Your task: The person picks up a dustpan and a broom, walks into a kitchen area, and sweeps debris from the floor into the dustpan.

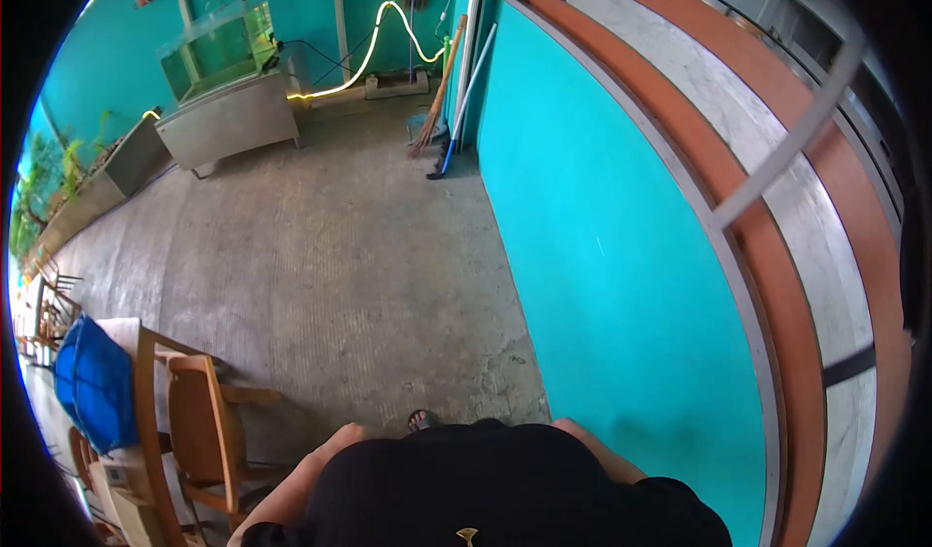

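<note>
My left hand (351, 434) is low in the view, at the front of my black shirt (515, 489); its fingers are hidden behind the shirt. On the other side, only a small part of my right hand (573, 427) shows beside the turquoise wall (621, 333), its fingers also out of sight. I cannot tell what either hand holds. Between them, one sandalled foot (421, 419) stands on the concrete floor (369, 285). Farther ahead, a stick broom (439, 105) and a pole with a blue lower end (456, 139) lean in the wall corner.
A glass tank (218, 57) sits on a metal stand (233, 120) at the back left. Beside it are a planter box (107, 188) and a lit yellow tube (369, 47). A wooden chair (199, 411) and a blue bag (94, 382) on a table are at left.
</note>
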Motion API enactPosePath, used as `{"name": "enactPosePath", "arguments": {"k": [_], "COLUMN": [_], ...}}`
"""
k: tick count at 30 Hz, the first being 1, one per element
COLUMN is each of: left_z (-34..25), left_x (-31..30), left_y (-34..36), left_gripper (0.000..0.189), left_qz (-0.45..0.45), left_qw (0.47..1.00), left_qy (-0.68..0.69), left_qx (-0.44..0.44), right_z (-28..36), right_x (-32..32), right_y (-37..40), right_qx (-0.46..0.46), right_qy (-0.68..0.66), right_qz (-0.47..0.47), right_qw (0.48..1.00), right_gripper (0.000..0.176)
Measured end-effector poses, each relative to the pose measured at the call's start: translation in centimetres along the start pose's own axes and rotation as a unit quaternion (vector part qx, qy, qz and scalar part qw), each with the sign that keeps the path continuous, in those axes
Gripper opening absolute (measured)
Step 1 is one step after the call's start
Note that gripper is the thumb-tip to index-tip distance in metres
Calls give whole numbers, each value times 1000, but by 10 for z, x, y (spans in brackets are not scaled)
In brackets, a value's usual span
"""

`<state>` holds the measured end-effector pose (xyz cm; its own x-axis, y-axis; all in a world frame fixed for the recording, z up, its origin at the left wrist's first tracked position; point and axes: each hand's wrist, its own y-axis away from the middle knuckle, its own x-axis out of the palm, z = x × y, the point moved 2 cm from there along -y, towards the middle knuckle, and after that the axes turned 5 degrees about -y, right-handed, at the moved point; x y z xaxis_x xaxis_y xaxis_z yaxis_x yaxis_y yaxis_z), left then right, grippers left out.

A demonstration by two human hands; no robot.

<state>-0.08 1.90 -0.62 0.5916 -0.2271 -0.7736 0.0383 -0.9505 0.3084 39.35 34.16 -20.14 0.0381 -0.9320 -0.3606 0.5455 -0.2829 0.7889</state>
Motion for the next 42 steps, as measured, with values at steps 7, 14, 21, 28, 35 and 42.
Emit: {"name": "enactPosePath", "arguments": {"k": [7, 14, 21, 28, 35, 42], "left_z": [90, 69, 123, 272, 364, 391], "left_x": [-97, -265, -361, -422, -549, -632], "left_y": [-128, -253, -335, -444, -596, -784], "left_gripper": [24, 26, 24, 19, 16, 16], "left_qz": [144, 132, 118, 33, -32, -5], "left_qw": [989, 966, 954, 958, 925, 789], "left_qy": [-25, 200, 233, 232, 332, 592], "left_qx": [-13, -93, -145, -166, -184, -166], "right_z": [76, 133, 291, 500, 597, 626], "right_x": [-97, -243, -469, -561, -640, -750], "right_y": [-52, -142, -285, -397, -493, -562], "right_qx": [87, 119, 22, -52, -56, -12], "right_qy": [-34, 29, 112, 55, 124, -374], "right_qz": [-88, -146, -207, -277, -187, -168], "right_qw": [992, 982, 972, 958, 973, 912], "right_gripper": [34, 30, 30, 29, 34, 36]}}
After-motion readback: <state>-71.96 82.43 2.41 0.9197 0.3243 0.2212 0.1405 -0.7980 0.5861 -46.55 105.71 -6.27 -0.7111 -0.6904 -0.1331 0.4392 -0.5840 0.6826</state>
